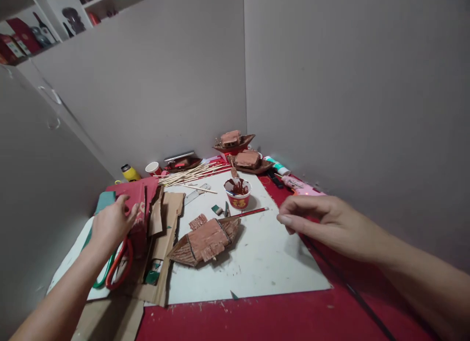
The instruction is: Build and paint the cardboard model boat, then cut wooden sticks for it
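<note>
Red card (pixel 136 223) lies under the left hand (pixel 115 221), whose fingers are half curled with a gap before the thumb; no object shows in its hold, and whether it touches the card is unclear. Just below it are scissors with a red handle (pixel 130 263). The right hand (pixel 319 223) hangs above the right edge of the white board (pixel 271 267), fingers bent and thumb tip close to them; nothing shows in the grip, though something tiny could be hidden there.

Between the hands, lying on the board, is a model boat (pixel 207 243). It is probably light and fairly stiff, with fragile edges and side flaps; both sides of the hull look the safest hold, and the brown coat may smear if wet. Its ends taper to points, the near-left one showing striped planking, and a broad reddish-brown roof covers the middle, with a ribbed flap along each long side.

Near its far end lie a pencil (pixel 253 212) and a red cup (pixel 238 201) smeared inside with brown. Farther back are thin sticks (pixel 193 173) and two similar boats, one (pixel 249 160) in front of the other (pixel 231 138).
</note>
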Available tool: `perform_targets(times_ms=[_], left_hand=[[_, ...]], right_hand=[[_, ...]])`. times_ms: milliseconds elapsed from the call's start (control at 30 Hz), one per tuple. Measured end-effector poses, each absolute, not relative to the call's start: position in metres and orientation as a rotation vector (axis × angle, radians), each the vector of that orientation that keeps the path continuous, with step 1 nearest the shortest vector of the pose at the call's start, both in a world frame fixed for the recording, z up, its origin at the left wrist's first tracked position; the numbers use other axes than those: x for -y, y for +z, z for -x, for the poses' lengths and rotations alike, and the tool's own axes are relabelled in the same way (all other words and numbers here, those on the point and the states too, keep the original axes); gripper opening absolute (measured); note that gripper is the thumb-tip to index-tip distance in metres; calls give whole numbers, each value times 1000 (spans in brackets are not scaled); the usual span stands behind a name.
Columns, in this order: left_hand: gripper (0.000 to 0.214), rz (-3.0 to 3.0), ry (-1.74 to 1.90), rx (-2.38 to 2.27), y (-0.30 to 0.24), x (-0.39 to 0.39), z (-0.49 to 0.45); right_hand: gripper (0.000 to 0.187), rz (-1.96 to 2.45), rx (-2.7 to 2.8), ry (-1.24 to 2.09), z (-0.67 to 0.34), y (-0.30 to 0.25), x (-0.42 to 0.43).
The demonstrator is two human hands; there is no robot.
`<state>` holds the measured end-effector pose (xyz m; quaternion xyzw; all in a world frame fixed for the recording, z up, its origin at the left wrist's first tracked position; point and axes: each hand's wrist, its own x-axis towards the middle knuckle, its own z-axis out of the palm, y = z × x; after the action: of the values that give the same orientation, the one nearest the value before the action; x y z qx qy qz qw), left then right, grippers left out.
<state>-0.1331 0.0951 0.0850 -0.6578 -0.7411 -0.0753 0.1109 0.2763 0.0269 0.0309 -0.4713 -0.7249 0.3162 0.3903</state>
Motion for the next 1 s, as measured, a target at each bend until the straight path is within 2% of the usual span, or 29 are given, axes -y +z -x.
perform_targets(times_ms=[233,533,733,867,1000], left_hand=[[30,2359,-127,1842,74,-147,52],[27,2883,-222,1639,40,-197,6],[39,3136,-474,1808,43,-181,29],[50,3094,-711,2015,54,-138,60],[73,2927,-1049,2362,50,-80,80]], right_hand=[[38,1217,1810,597,-277,28,-29],[18,1184,1867,303,-281,6,-53],[26,1290,1765,318,-278,2,-66],[39,1289,1844,421,-264,20,-79],[44,1291,2093,350,-246,31,-96]])
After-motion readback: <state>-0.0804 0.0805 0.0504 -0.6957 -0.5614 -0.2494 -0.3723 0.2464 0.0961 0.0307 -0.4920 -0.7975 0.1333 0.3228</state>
